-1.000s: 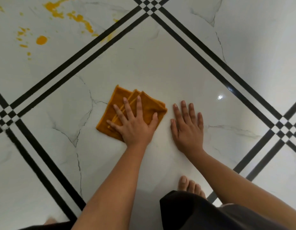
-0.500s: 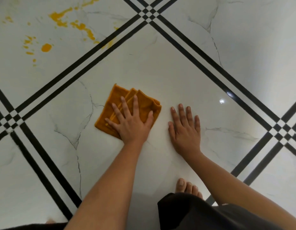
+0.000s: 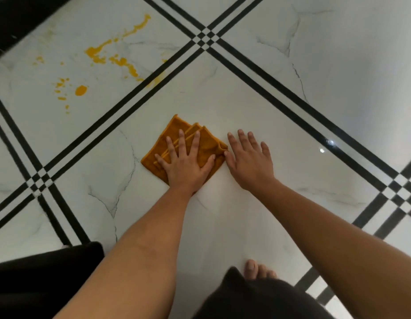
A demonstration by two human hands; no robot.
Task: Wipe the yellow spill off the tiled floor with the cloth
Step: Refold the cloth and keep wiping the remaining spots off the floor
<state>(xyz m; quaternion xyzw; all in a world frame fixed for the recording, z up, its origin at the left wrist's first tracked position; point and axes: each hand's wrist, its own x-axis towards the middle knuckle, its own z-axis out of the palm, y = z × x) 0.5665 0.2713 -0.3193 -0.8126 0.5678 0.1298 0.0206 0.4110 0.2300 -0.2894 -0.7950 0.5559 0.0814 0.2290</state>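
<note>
- L hand: palm flat on cloth, fingers straight and spread, pressing down. Not curled round it, no pinch.
- R hand: flat on bare tiled floor, fingers straight and slightly fanned, holding nothing. Sits at 3 o'clock of cloth. Thumb is by the cloth's corner; touching or just shy, can't tell.
- Cloth: orange, folded into layers w/ stepped edges showing at its 12 o'clock side. Lies on the center tile, approx mid-frame.
- Yellow spill: on the next tile over, at 10–11 o'clock of cloth, well apart from it. Long streak plus scattered drops, one round blob at the streak's 7 o'clock. Faint yellow smear reaches the black double stripes between the two tiles.
- Stripe crossing: at 12 o'clock of cloth, checker pattern.
- Bare foot: toes on the floor at 6 o'clock of R hand.
- Dark garment: bottom edge of frame, covers most of the foot.
</note>
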